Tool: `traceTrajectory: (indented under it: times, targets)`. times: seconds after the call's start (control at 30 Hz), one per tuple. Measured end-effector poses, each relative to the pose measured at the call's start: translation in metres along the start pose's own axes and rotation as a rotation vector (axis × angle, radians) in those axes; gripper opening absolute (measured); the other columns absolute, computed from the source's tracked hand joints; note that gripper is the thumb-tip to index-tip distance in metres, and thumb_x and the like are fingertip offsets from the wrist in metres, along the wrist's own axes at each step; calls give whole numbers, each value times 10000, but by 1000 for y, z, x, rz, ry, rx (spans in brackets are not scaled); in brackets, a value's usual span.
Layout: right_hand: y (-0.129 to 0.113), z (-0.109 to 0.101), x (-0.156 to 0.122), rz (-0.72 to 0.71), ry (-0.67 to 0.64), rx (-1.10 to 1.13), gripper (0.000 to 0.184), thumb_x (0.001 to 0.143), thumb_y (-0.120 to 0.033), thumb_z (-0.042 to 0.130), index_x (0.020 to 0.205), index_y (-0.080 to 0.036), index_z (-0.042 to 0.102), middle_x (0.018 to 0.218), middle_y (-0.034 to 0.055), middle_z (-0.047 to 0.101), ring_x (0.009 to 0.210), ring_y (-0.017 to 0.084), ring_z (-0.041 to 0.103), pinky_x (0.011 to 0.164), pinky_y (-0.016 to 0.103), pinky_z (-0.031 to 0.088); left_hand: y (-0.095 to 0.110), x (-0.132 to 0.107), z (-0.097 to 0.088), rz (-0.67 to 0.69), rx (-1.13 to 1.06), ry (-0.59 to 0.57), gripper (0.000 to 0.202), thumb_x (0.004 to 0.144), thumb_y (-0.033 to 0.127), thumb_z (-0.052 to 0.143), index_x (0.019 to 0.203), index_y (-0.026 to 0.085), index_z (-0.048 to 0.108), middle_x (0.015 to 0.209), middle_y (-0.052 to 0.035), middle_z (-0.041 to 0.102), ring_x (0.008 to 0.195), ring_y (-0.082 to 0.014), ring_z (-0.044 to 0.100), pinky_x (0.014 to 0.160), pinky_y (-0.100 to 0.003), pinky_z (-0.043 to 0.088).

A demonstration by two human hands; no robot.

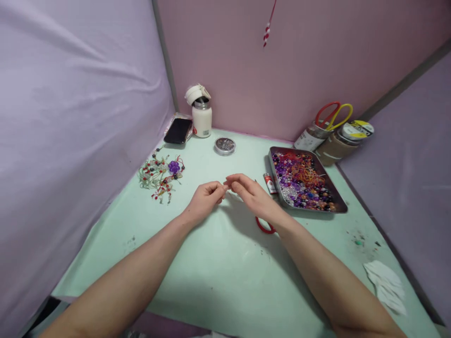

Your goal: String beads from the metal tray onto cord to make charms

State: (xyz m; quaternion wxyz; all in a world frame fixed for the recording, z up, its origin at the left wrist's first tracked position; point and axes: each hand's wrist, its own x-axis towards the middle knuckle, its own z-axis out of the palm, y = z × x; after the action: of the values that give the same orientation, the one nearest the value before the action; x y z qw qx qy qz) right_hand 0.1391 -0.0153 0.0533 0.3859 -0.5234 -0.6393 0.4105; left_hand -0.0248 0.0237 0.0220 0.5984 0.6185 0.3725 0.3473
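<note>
Over the middle of the table, my left hand (207,199) and my right hand (248,190) meet at the fingertips. The left thumb and fingers are pinched together on a thin pale thread (232,193), which shows faintly between the hands. My right thumb and fingers also close at the thread, though its end there is mostly hidden. Red-handled scissors (265,226) lie on the table partly under my right wrist. Just right of that hand is a red and white lighter (270,183).
A metal tray (340,206) holds loose beads and cords. Behind it stand a can with scissors (310,137) and a jar (334,148). Beaded strings (160,173), a phone (178,130), an open white bottle (202,119) and a round container (224,145) sit left and back. White cloth (385,286) lies right.
</note>
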Motion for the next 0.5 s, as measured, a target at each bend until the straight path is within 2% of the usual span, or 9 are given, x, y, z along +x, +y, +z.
traceTrajectory:
  times: [0.07, 0.17, 0.23, 0.33, 0.4, 0.43, 0.5]
  targets:
    - [4, 2, 0, 88, -66, 79, 283, 921, -418, 425, 1046, -199, 554, 904, 37, 653, 832, 147, 599, 774, 301, 461, 2, -1, -1, 10, 2, 6, 360, 829, 436, 540, 602, 165, 474, 542, 49, 405, 518, -77, 321, 519, -230, 261]
    - [4, -4, 0, 168, -114, 49, 249, 862, -420, 513, 846, -182, 584, 654, -28, 538, 584, 103, 463, 576, 249, 373, 3, -1, -1, 21, 1, 18, 359, 830, 439, 542, 606, 164, 485, 531, 53, 397, 508, -74, 308, 508, -226, 252]
    - [3, -8, 0, 181, -73, 11, 231, 824, -395, 556, 753, -177, 584, 624, -44, 480, 546, 87, 383, 534, 241, 309, 1, 1, -1, 11, -1, 16, 372, 827, 461, 544, 608, 165, 490, 521, 55, 393, 499, -73, 307, 499, -224, 250]
    - [4, -10, 1, 167, 12, -11, 225, 802, -386, 566, 715, -179, 568, 618, -50, 456, 547, 87, 358, 527, 241, 283, -5, 4, -1, -60, -7, 22, 404, 823, 516, 528, 624, 166, 504, 512, 54, 398, 481, -75, 333, 486, -219, 267]
    - [6, -10, 2, 156, 75, -45, 229, 800, -390, 559, 705, -182, 557, 606, -51, 448, 546, 92, 358, 526, 244, 281, -9, 6, -1, -84, 34, 137, 391, 845, 509, 491, 672, 162, 542, 548, 40, 452, 478, -78, 364, 489, -220, 303]
    - [8, -10, 3, 153, 107, -69, 231, 801, -391, 555, 702, -183, 554, 601, -50, 448, 547, 95, 361, 527, 246, 282, -10, 5, 0, -44, 86, 221, 350, 856, 473, 489, 726, 159, 574, 608, 21, 512, 500, -81, 396, 511, -223, 337]
    - [11, -8, 3, 146, 151, -121, 231, 805, -389, 548, 698, -184, 550, 596, -47, 457, 552, 102, 375, 532, 248, 290, -9, 2, 2, 121, 223, 353, 233, 858, 368, 518, 895, 163, 622, 834, -29, 624, 601, -90, 478, 611, -234, 412]
